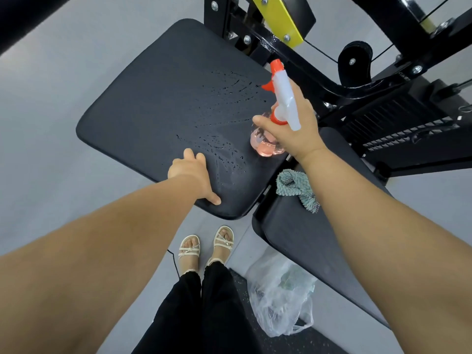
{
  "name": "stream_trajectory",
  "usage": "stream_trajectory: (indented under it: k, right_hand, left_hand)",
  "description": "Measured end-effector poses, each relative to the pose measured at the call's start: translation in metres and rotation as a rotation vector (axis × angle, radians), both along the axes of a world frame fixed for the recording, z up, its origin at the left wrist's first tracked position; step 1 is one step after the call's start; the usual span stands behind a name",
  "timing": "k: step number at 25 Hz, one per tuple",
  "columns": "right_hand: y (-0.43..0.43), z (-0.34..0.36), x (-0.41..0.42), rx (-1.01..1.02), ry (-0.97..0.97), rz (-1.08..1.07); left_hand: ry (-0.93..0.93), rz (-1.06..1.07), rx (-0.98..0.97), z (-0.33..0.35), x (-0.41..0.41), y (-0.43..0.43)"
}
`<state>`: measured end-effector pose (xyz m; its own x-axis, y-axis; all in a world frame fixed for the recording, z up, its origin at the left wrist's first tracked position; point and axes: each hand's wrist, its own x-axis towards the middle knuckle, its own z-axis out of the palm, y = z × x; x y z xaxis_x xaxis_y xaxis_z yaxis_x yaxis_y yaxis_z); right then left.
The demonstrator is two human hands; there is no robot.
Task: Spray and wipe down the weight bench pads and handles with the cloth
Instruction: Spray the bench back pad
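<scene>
A black seat pad (153, 103) fills the middle of the view, with two patches of wet droplets on its right half. My right hand (293, 129) grips a clear spray bottle (283, 98) with pink liquid, a white trigger head and an orange nozzle, held over the pad's right edge and pointing left at it. My left hand (194, 175) rests on the pad's near edge with the thumb spread out. A teal cloth (296, 187) lies crumpled on the second black pad (306, 238) at the right, under my right forearm.
The black machine frame (332, 80) with a yellow plate (281, 19), a pulley and cables stands behind the pads. A clear plastic bag (278, 300) lies on the floor under the right pad. My sandalled feet (204, 249) stand on grey floor between the pads.
</scene>
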<state>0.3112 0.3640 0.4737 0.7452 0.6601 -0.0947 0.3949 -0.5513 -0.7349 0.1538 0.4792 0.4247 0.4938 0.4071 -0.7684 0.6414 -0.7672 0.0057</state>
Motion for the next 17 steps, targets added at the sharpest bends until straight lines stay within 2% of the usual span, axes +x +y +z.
stream_trajectory:
  k: [4,8,10,14,17]
  right_hand:
    - [-0.005,0.013,0.000,-0.010,0.026,0.093]
    - [-0.011,0.024,-0.018,0.077,0.352,-0.104]
    - [-0.017,0.027,-0.026,0.064,0.307,-0.068]
    - [-0.018,0.030,-0.040,0.035,0.024,0.192]
    - [-0.013,0.030,-0.057,0.097,0.162,0.204]
  left_hand:
    - [-0.002,-0.042,-0.001,0.000,-0.003,0.000]
    - [-0.029,-0.087,-0.077,0.008,-0.008,0.011]
    - [-0.074,-0.039,-0.182,0.010,-0.016,0.022]
    - [-0.198,-0.058,-0.228,0.002,-0.042,0.028]
    - [-0.236,-0.064,-0.227,-0.002,-0.050,0.024]
